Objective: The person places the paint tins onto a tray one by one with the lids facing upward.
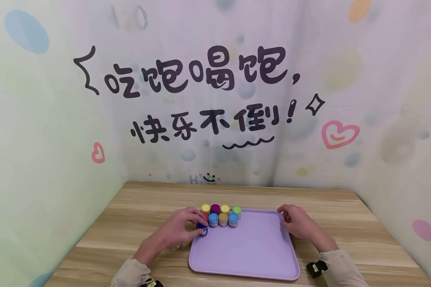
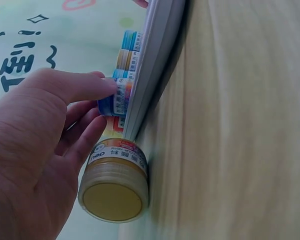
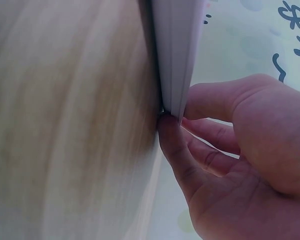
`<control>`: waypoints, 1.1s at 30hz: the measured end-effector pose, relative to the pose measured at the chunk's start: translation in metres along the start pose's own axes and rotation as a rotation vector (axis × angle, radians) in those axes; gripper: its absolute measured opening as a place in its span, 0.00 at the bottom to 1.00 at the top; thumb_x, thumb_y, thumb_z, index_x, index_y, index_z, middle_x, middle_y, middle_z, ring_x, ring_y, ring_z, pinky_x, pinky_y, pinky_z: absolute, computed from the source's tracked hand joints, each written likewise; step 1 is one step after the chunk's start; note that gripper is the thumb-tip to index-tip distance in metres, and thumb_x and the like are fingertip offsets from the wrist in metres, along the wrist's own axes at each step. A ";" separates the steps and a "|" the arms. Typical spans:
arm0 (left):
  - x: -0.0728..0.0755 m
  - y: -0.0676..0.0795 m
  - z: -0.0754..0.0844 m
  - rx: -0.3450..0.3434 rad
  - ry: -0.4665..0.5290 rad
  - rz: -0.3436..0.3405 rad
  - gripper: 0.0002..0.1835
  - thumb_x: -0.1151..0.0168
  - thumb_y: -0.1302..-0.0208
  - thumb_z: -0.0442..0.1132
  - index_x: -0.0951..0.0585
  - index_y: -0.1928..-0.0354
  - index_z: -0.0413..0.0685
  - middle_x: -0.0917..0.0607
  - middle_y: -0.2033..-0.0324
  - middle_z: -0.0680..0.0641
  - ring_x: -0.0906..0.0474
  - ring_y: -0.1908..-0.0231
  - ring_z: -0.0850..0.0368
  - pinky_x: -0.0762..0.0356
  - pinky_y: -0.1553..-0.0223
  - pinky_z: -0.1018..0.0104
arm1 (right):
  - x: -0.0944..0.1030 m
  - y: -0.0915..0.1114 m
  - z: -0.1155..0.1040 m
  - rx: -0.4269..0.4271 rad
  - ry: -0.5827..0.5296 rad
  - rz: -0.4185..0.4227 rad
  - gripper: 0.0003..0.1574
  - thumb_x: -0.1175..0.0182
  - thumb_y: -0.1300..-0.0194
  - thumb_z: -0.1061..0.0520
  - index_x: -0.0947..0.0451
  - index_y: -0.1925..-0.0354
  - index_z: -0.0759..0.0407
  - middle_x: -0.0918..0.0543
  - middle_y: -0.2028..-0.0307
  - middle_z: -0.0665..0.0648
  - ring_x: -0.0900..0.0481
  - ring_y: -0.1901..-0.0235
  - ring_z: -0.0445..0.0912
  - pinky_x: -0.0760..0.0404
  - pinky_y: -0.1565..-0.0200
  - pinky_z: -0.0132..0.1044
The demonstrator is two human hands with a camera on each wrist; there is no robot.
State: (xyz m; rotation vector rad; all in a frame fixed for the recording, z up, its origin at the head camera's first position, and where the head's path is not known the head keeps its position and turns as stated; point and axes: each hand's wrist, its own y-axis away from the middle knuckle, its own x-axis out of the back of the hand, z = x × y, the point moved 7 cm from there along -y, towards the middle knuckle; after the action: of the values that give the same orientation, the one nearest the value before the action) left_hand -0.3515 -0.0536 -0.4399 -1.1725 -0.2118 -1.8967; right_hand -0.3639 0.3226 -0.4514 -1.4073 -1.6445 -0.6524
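In the head view my left hand pinches a dark blue paint jar between thumb and fingers, at the left side of the lilac tray. The left wrist view shows the thumb and fingers around this dark blue jar, close over the tray's surface. My right hand holds the tray's far right corner; in the right wrist view, the thumb lies on its inner side and a finger reaches under the rim. Behind the dark blue jar, a red-lidded jar is partly hidden by the left hand.
Two rows of paint jars fill the tray's far left, among them a purple jar, a green jar and an ochre jar. A jar with a yellowish base stands on the wooden table, left of the tray. A printed curtain hangs behind.
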 end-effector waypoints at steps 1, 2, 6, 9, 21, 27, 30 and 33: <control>-0.001 0.000 0.000 0.002 -0.005 -0.002 0.09 0.23 0.33 0.37 0.07 0.53 0.56 0.12 0.48 0.59 0.16 0.43 0.59 0.14 0.39 0.57 | 0.000 0.000 0.000 0.001 -0.001 -0.001 0.19 0.29 0.34 0.68 0.17 0.45 0.69 0.17 0.63 0.55 0.22 0.64 0.45 0.19 0.64 0.35; -0.002 -0.001 0.000 0.000 -0.008 -0.004 0.09 0.23 0.33 0.37 0.06 0.53 0.56 0.12 0.49 0.59 0.16 0.44 0.59 0.14 0.40 0.58 | 0.000 0.000 0.000 0.003 0.000 -0.003 0.19 0.30 0.34 0.68 0.17 0.45 0.69 0.17 0.64 0.55 0.22 0.64 0.45 0.19 0.64 0.34; -0.002 -0.001 0.001 -0.013 -0.013 0.002 0.09 0.22 0.35 0.36 0.06 0.54 0.56 0.12 0.51 0.60 0.16 0.46 0.61 0.14 0.41 0.59 | 0.000 0.000 0.000 0.008 0.006 -0.001 0.19 0.30 0.34 0.68 0.17 0.45 0.70 0.17 0.64 0.55 0.22 0.64 0.45 0.19 0.64 0.35; -0.001 -0.001 0.002 -0.021 -0.024 0.006 0.09 0.21 0.35 0.36 0.06 0.55 0.56 0.12 0.51 0.61 0.17 0.46 0.62 0.13 0.40 0.58 | 0.000 -0.001 0.001 0.006 0.010 0.003 0.19 0.30 0.34 0.68 0.17 0.45 0.69 0.17 0.64 0.55 0.22 0.64 0.45 0.19 0.64 0.35; -0.001 0.000 0.005 -0.052 -0.074 0.004 0.08 0.22 0.35 0.37 0.06 0.55 0.56 0.11 0.51 0.59 0.16 0.44 0.58 0.15 0.36 0.49 | -0.001 -0.001 0.001 0.007 0.008 0.002 0.19 0.29 0.34 0.68 0.17 0.45 0.69 0.17 0.63 0.55 0.22 0.64 0.45 0.19 0.64 0.34; 0.004 0.003 0.005 -0.026 -0.059 0.013 0.10 0.23 0.34 0.35 0.07 0.54 0.58 0.11 0.49 0.60 0.16 0.42 0.58 0.15 0.35 0.48 | 0.000 0.000 -0.001 0.010 0.004 -0.001 0.20 0.29 0.34 0.68 0.17 0.44 0.70 0.17 0.63 0.55 0.23 0.63 0.44 0.19 0.64 0.34; 0.009 0.005 0.005 -0.021 -0.063 0.025 0.10 0.24 0.35 0.34 0.07 0.55 0.58 0.11 0.49 0.60 0.16 0.41 0.58 0.15 0.35 0.49 | 0.000 0.000 -0.002 0.014 0.000 -0.001 0.20 0.29 0.34 0.68 0.18 0.44 0.70 0.17 0.63 0.55 0.23 0.63 0.45 0.19 0.64 0.35; 0.013 0.009 0.004 -0.018 -0.061 0.034 0.10 0.24 0.35 0.33 0.07 0.56 0.57 0.11 0.49 0.60 0.16 0.42 0.58 0.14 0.37 0.52 | 0.001 0.001 -0.001 0.011 -0.003 -0.001 0.20 0.29 0.34 0.68 0.18 0.44 0.70 0.17 0.63 0.55 0.22 0.63 0.44 0.19 0.64 0.35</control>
State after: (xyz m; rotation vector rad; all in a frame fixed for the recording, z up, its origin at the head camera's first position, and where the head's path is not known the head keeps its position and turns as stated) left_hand -0.3447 -0.0642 -0.4302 -1.2393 -0.2068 -1.8380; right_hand -0.3630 0.3220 -0.4504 -1.4001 -1.6491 -0.6417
